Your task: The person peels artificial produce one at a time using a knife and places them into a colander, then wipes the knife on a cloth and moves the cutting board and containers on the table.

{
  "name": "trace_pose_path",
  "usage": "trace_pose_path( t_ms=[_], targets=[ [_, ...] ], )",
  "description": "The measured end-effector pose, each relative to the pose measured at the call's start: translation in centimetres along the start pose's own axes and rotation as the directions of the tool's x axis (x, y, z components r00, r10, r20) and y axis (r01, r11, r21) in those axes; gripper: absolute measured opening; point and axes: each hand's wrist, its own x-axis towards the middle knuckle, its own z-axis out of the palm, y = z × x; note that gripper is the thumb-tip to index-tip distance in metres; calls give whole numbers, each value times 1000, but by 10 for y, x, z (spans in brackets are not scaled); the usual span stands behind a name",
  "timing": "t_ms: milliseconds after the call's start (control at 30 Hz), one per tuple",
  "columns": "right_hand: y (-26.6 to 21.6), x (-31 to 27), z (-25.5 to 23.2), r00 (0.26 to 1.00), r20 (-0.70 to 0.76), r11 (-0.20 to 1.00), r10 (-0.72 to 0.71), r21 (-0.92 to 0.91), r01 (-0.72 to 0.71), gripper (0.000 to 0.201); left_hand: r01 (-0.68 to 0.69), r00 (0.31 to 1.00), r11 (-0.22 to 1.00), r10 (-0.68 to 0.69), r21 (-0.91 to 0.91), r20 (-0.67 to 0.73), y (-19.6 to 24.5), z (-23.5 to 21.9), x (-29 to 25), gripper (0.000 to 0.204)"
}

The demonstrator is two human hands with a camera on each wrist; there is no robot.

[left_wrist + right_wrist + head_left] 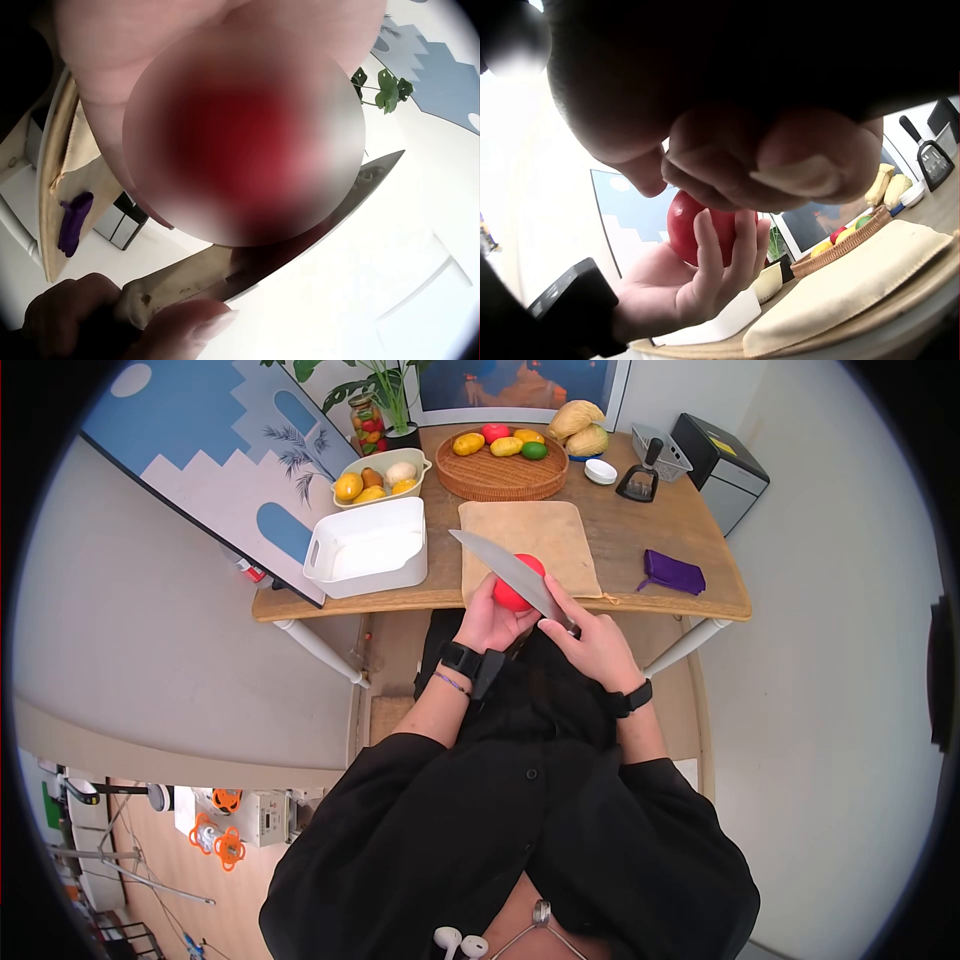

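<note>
My left hand (487, 622) holds a smooth, round red fruit (508, 598) just past the table's front edge. In the right wrist view, its fingers spread round the lower side of the fruit (686, 232). My right hand (600, 648) grips a large kitchen knife (490, 553) by the handle, with one finger stretched along the blade. The blade slants across the fruit, its tip toward the back left. Out of focus, the fruit (240, 142) fills the middle of the left wrist view, with the blade (300, 251) beneath it. The knife is hidden in the right wrist view.
Under the knife tip lies a beige cloth (540, 525). A white bin (415, 565) and a cream bowl (425, 463) of fruit stand left. Behind is a wicker tray (500, 482) with fruit. To the right are a purple pouch (675, 572) and a black-handled grater (638, 485).
</note>
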Motion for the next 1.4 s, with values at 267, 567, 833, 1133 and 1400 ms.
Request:
trace_pose_path(
  t_ms=[267, 567, 833, 1133, 1400],
  targets=[
    [6, 1, 3, 999, -36, 1000, 15, 24, -14, 65, 62, 986, 998, -62, 2, 153, 3, -17, 5, 50],
    [5, -2, 2, 999, -18, 999, 39, 12, -39, 66, -45, 998, 998, 47, -48, 46, -1, 2, 0, 45],
    [7, -1, 3, 998, -39, 998, 41, 56, -39, 65, 54, 993, 996, -47, -66, 109, 4, -11, 0, 43],
    [7, -3, 6, 1000, -3, 1000, 12, 11, -12, 65, -44, 999, 999, 44, -19, -1, -3, 4, 0, 42],
    [9, 0, 5, 998, -68, 999, -6, 54, 10, 66, 176, 874, 968, -71, -177, 481, 6, -20, 10, 48]
  ],
)
